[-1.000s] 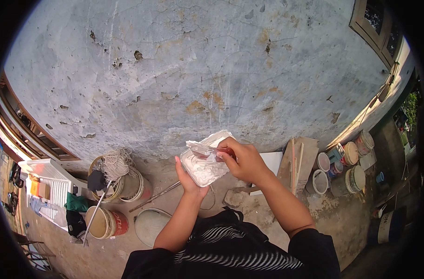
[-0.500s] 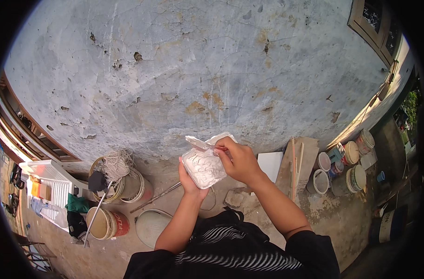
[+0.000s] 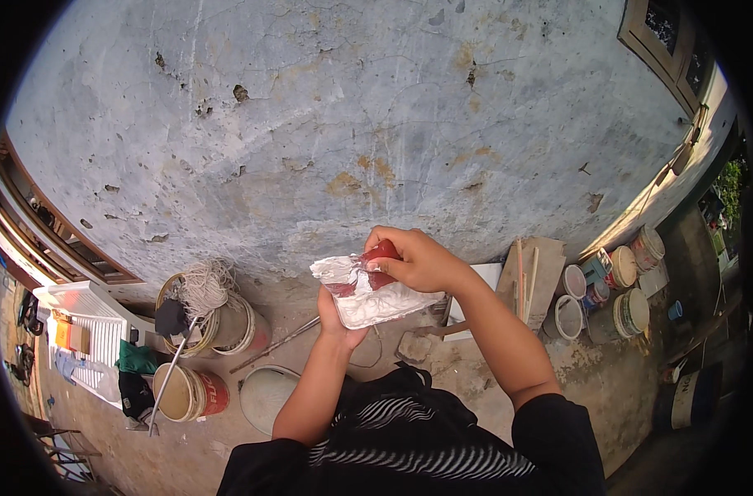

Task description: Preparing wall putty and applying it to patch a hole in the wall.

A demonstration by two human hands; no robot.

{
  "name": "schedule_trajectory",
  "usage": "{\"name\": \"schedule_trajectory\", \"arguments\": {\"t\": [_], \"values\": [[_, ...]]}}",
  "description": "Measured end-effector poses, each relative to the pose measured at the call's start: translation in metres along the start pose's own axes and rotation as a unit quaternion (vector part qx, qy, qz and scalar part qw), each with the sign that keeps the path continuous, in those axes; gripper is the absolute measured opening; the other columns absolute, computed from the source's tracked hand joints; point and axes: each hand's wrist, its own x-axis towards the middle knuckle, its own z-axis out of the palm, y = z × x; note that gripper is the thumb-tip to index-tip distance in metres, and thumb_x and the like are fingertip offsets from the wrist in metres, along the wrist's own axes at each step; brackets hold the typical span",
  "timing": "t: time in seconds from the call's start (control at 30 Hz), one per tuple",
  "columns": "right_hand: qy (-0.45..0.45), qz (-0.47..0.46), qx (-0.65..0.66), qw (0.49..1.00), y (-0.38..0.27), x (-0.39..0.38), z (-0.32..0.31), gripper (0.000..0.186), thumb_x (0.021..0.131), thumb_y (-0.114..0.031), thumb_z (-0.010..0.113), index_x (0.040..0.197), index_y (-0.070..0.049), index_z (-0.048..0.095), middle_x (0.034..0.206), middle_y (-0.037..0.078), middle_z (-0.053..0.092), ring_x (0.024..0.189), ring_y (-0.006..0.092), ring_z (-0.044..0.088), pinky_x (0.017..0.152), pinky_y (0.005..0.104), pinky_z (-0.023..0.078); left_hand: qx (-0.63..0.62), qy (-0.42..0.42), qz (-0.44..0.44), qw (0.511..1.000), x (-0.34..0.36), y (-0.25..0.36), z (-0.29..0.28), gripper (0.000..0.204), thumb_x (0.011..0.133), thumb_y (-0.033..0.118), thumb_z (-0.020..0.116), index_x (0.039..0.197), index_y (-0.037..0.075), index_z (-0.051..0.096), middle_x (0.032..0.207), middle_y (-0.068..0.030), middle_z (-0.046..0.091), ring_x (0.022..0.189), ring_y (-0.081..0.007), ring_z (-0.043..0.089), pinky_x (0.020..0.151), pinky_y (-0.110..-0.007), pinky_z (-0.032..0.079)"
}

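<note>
My left hand (image 3: 337, 318) holds a shallow white tray (image 3: 368, 321) from its left side and underneath; most of its fingers are hidden below. Thick white putty (image 3: 401, 304) covers the inside of the tray. In my right hand (image 3: 422, 260) is a red putty knife (image 3: 382, 250), gripped with the thumb on the near side. Its broad end, smeared with white putty, points left over the tray's upper left part. Just beyond the tray rises a grey, cracked wall (image 3: 310, 124) with chipped spots and yellowish stains.
Several buckets (image 3: 190, 395) stand at left, one with a string mop (image 3: 204, 291) on it. A round pale lid or basin (image 3: 265, 401) lies near my left forearm. At right, boards (image 3: 532, 273) lean against the wall beside several paint pails (image 3: 568, 318).
My right hand has turned over, bringing the red side of the putty knife into view. The tray has tilted and shows a flatter face, with the knife lower and farther left.
</note>
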Motion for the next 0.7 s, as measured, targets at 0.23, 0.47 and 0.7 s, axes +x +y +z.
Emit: {"name": "schedule_trajectory", "arguments": {"t": [0.23,0.47,0.7], "values": [[0.036,0.041,0.087,0.995,-0.002,-0.013,-0.028,0.013,0.094,-0.01,0.068,0.102,-0.004,0.06,0.084,0.002,0.066,0.075,0.0109,0.058,0.07,0.0313,0.049,-0.009,0.002,-0.003,1.0,0.0,0.005,0.005,0.072,0.102,0.062,0.032,0.143,0.004,0.049,0.138,-0.0177,0.058,0.125,-0.0368,0.058,0.103,-0.053,0.05],[0.096,0.033,-0.096,0.99,-0.017,-0.019,-0.005,0.016,0.092,-0.012,0.066,0.102,-0.004,0.058,0.077,0.018,0.067,0.071,0.0354,0.066,0.066,0.0419,0.049,-0.047,0.014,0.09,0.995,0.013,-0.002,-0.001,0.069,0.104,0.058,0.03,0.139,0.003,0.051,0.135,-0.0149,0.06,0.122,-0.0336,0.059,0.107,-0.049,0.046],[0.174,0.001,-0.121,0.977,-0.027,-0.018,0.013,0.014,0.091,-0.01,0.066,0.1,-0.003,0.058,0.074,0.018,0.067,0.069,0.0377,0.067,0.062,0.0396,0.05,-0.021,-0.003,0.123,0.992,0.017,-0.004,-0.003,0.07,0.103,0.059,0.029,0.142,0.006,0.05,0.139,-0.0139,0.058,0.127,-0.0328,0.057,0.109,-0.049,0.044]]}}
